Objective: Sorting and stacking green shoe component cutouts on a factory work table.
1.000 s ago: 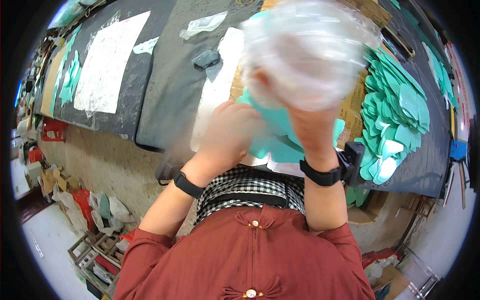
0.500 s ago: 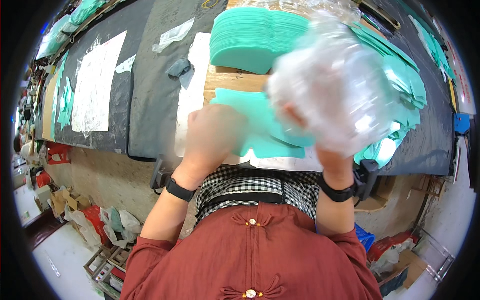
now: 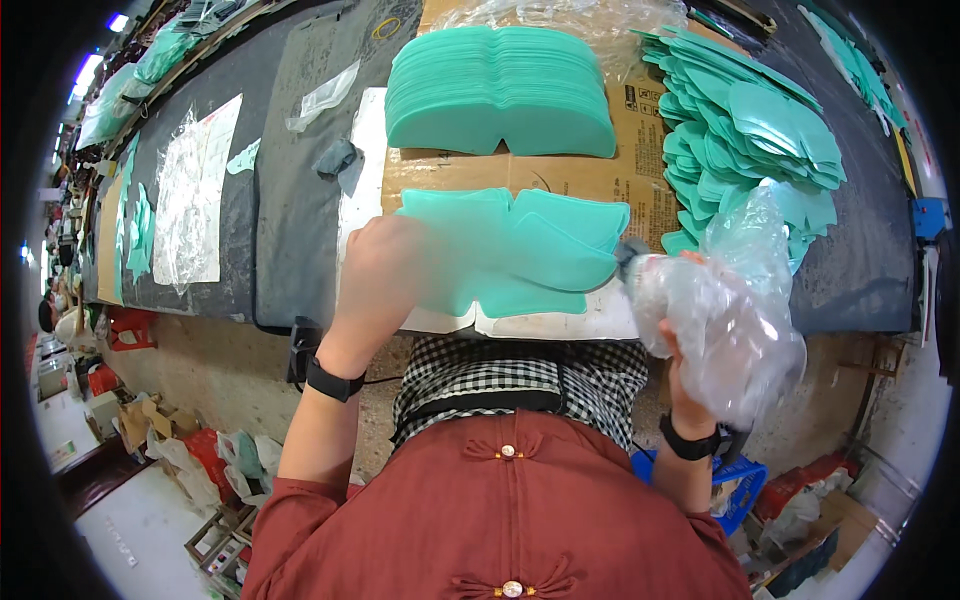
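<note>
Teal cut pieces [image 3: 520, 250], uncovered now the crumpled plastic bag [image 3: 730, 310] is lowered in the right hand's [image 3: 680, 345] grip, are held by the left hand [image 3: 385, 270]

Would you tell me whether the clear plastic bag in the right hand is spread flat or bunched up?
Bunched up: the clear plastic bag is crumpled into a wrinkled wad, gripped from below by the right hand.

Dark workbench [image 3: 300, 200]; cardboard sheet [image 3: 640, 130] on it; clear plastic sheet [image 3: 190, 190]; teal cut-piece stacks [image 3: 500, 90].

Factory workshop: long workbench [image 3: 300, 200] stacked with teal cut pieces [image 3: 500, 95].
</note>
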{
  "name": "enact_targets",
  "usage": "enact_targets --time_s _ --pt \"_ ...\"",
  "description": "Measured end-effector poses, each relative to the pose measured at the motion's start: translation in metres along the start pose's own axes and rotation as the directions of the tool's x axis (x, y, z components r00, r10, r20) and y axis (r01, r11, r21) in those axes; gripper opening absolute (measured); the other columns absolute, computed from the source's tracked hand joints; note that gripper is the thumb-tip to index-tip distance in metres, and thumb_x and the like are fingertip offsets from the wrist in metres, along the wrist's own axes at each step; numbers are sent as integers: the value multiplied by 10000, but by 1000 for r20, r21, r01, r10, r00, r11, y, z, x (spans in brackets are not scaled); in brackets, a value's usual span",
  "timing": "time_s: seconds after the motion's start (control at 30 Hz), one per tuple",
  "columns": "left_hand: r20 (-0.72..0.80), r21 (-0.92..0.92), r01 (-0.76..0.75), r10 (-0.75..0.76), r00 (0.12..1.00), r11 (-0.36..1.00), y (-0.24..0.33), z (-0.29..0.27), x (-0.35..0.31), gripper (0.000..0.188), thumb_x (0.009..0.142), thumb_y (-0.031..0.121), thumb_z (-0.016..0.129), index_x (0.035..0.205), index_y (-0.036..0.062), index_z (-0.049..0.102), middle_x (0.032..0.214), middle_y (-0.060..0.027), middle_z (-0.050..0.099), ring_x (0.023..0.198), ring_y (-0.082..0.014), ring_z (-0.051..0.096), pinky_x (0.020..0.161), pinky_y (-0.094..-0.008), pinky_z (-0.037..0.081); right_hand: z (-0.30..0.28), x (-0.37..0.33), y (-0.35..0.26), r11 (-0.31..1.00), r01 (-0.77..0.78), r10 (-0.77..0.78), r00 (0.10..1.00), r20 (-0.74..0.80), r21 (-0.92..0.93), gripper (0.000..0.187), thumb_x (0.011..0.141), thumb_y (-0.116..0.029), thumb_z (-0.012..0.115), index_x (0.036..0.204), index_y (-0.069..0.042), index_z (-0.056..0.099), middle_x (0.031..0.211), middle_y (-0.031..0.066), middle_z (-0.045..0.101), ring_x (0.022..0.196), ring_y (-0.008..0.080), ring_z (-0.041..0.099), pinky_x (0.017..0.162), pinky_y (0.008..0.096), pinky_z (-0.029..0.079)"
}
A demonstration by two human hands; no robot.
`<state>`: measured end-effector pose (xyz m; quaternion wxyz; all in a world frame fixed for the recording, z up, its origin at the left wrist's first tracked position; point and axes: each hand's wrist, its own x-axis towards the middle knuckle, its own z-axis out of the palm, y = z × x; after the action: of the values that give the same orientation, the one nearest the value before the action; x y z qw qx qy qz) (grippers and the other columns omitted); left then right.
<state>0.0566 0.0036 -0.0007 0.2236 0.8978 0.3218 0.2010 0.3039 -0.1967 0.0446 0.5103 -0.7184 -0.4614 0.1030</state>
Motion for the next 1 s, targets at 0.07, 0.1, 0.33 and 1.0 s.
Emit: enact_targets --time_s 0.07,0.1,0.33,1.0 --pt "-10 31 -11 12 1000 999 -4 3 -1 187 785 35 679 962 80 718 935 -76 667 897 -285 611 803 -384 480 10 -5 0 1000 -5 5 1000 2 15 545 922 -194 668 1390 -1 467 1346 166 549 1168 316 575 1020 427 448" --pt "-3 34 -22 22 1000 999 -5 5 -1 187 785 35 679 962 80 718 935 -76 667 897 -285 611 803 -384 480 20 -8 2 985 131 -142 986 91 110 535 919 -193 670 1384 -13 476 1342 163 552 1175 315 570 1024 423 443" --pt "-24 92 -29 32 999 995 1 10 10 135 781 89 666 912 91 700 860 -59 646 835 -283 586 759 -384 446 61 15 1 872 338 -441 855 271 353 442 784 -150 763 1176 -7 618 1188 190 648 1084 361 638 949 450 512" --pt "-347 -102 236 -257 902 966 -36 2 86 581 782 239 812 1293 84 584 1125 -109 598 896 -201 609 752 -318 521 -24 -15 41 85 -84 515 857 28 993 738 916 -313 710 1493 -48 334 1439 145 486 1370 311 426 1191 570 252"
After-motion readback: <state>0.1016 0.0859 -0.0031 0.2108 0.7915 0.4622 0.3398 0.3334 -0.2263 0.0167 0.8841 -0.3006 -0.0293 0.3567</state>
